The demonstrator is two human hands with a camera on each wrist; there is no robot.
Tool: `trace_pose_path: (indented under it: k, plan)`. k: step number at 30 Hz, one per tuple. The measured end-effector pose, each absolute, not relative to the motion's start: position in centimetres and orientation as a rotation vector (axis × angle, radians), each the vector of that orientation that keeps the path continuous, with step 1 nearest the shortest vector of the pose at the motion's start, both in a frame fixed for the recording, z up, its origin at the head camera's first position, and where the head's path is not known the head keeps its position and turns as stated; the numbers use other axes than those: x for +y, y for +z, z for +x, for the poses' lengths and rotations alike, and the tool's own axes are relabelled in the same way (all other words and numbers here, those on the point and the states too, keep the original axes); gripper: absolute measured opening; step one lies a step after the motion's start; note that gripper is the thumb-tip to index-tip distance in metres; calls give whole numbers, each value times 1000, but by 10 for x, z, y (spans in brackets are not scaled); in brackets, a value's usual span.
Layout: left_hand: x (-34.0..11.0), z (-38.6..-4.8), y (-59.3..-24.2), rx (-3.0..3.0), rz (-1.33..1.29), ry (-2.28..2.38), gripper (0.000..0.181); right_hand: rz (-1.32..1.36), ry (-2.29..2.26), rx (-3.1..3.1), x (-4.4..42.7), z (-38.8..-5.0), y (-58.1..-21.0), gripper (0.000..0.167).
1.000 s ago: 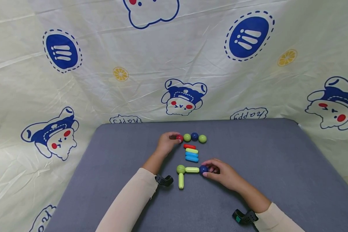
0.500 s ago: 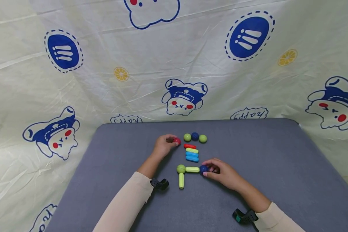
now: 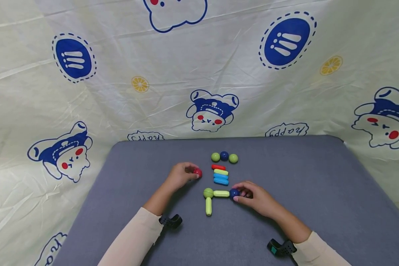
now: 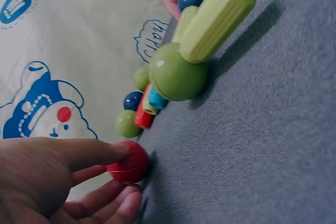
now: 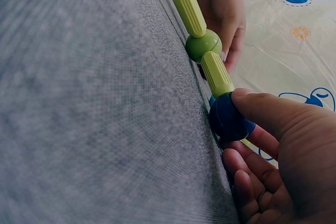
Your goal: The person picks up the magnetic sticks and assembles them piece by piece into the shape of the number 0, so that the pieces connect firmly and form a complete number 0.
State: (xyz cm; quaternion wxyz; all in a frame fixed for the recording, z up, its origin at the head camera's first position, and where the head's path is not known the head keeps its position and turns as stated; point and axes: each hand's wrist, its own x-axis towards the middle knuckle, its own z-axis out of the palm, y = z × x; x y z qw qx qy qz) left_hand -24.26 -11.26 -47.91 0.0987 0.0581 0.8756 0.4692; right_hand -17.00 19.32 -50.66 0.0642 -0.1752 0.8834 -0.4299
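Observation:
My left hand (image 3: pixel 180 176) pinches a red ball (image 3: pixel 197 173) between thumb and fingers, left of the coloured rods; the left wrist view shows the red ball (image 4: pixel 129 163) close up. With thumb and fingers, my right hand (image 3: pixel 255 199) grips a dark blue ball (image 3: pixel 234 193). That ball touches the right end of a yellow-green rod (image 3: pixel 221 194), whose left end meets a green ball (image 3: pixel 208 193). From the green ball a second yellow-green rod (image 3: pixel 208 207) points towards the front. The right wrist view shows the blue ball (image 5: pixel 229 119) against its rod (image 5: pixel 217 74).
Behind the joined pieces lie a red rod (image 3: pixel 218 167), a yellow rod (image 3: pixel 221 172) and two blue rods (image 3: pixel 221 178). Farther back, a blue ball (image 3: pixel 224 156) sits between two green balls (image 3: pixel 215 157). A patterned sheet (image 3: pixel 166 111) hangs behind the grey table (image 3: pixel 136 166).
My left hand has drawn the red ball out of the back row, leftwards and towards the front. My right hand has stayed on the blue ball.

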Motion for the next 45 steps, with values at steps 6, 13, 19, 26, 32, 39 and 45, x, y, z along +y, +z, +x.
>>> trace_pose_path:
  k: [6, 13, 19, 26, 32, 39, 45]
  plan:
    - [-122, -227, -474, 2573, 250, 1311, 24, -525, -1298, 2662, 192, -170, -505, 33]
    - [-132, -206, -473, 2514, 397, 1284, 23, -544, -1296, 2679, 191, -170, -504, 33]
    - [-139, -186, -473, 2429, 473, 1277, 24, -527, -1282, 2680, 191, -170, -504, 32]
    - [-143, -165, -475, 2404, 501, 1278, 25, -534, -1280, 2693, 192, -169, -504, 32]
    - [-142, -150, -477, 2328, 549, 1279, 24, -533, -1288, 2695, 193, -169, -507, 33]
    - [-138, -133, -476, 2278, 610, 1265, 24, -534, -1303, 2695, 193, -169, -508, 32]
    - [-133, -124, -480, 2253, 603, 1340, 25, -534, -1285, 2701, 193, -170, -508, 32]
